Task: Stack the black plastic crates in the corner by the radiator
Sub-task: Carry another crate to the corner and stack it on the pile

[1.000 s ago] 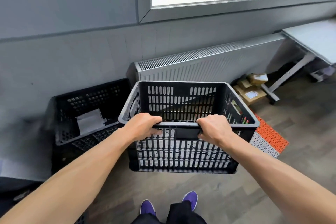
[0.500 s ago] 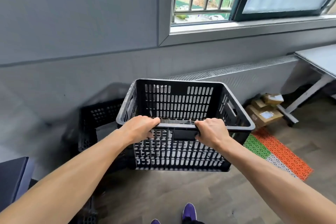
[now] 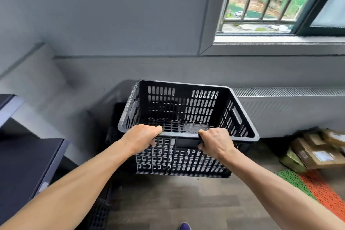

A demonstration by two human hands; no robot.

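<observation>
Both hands are on the black crate (image 3: 186, 127), held up off the floor (image 3: 168, 205). The left hand (image 3: 141, 137) and right hand (image 3: 214, 142) clamp its near rim, fingers (image 3: 200, 144) curled under the edge on either side of the handle slot. The crate sits in the air in front of the grey wall, just left of the radiator (image 3: 291, 110). A second black crate (image 3: 113, 127) peeks out behind it, low in the corner.

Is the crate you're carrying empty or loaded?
Empty: the held crate shows only its bare slotted floor and walls, with both hands, left and right, on its near rim.
</observation>
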